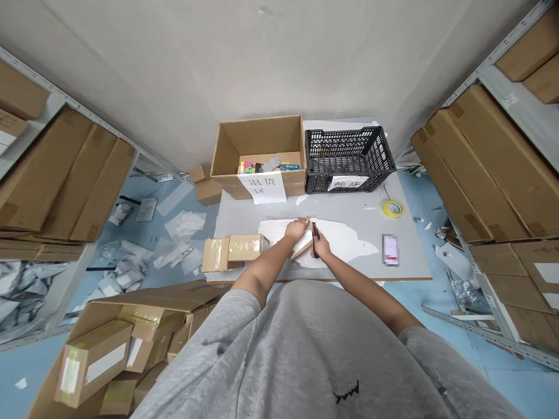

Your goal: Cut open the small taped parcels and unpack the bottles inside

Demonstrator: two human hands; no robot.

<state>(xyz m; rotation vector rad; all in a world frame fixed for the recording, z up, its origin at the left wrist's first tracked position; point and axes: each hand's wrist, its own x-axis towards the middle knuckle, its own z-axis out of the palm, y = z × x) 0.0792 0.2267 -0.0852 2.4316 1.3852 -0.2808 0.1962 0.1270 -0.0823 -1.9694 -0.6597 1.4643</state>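
Observation:
A small cardboard box (301, 250) with a pale label lies on a torn white sheet (349, 240) at the front middle of the table. My left hand (297, 228) grips its far end, fingers closed over the edge. In my right hand (322, 247) is a red and black utility knife (315, 231), held upright against the box's right side. The blade tip is too small to make out. To the left of my left hand sit two taped cardboard boxes, a nearer one (215, 254) and a longer one (245, 247).
Behind my hands stand an open carton (262, 187) with a paper sign and a black plastic crate (349, 157). On the right lie a yellow tape roll (393, 208) and a phone (391, 250). A large carton of parcels (105, 355) is at lower left; shelves flank both sides.

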